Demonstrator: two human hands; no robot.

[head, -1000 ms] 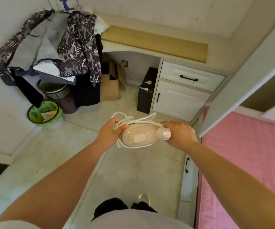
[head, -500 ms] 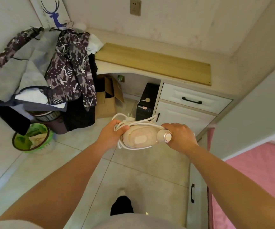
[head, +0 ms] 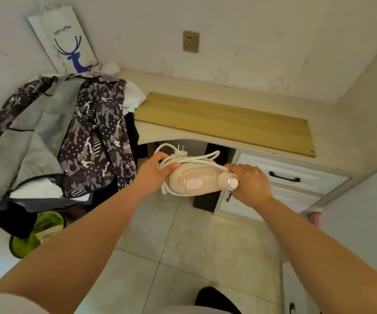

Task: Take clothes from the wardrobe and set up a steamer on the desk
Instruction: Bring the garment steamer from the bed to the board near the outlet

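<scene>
Before the desk (head: pixel 205 141) edge, both hands (curled) grip the steamer (head: pixel 194 181).

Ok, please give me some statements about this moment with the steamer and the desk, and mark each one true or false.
1. Both hands hold the steamer. True: the left hand grips one end, the right hand the other.
2. The steamer already stands on the desk. False: it is held in the air in front of the desk.
3. The white cord is wound around the steamer. True.
4. The plug is in the wall socket. False: it sticks up from the cord bundle.
5. The drawer is pulled open. False: it is closed.
</scene>
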